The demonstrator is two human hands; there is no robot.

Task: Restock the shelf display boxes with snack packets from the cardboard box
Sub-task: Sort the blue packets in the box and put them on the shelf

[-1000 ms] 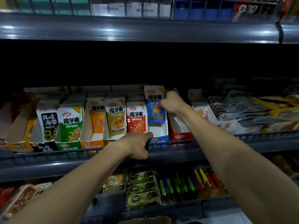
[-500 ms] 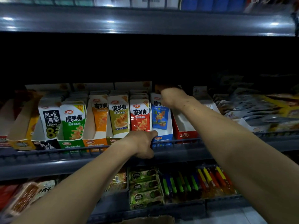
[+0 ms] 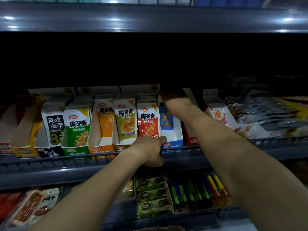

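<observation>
Left hand [image 3: 150, 150] grips blue box [image 3: 172, 139] front at shelf [image 3: 100, 172] front edge, likely bracing it. Right hand [image 3: 175, 101] pushes blue packet [image 3: 165, 119] rearward in the box; grip can't tell.

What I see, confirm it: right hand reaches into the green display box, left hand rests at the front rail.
Wrong box: the head view shows the right hand reaching into the blue display box; left hand rests at the front rail.
</observation>
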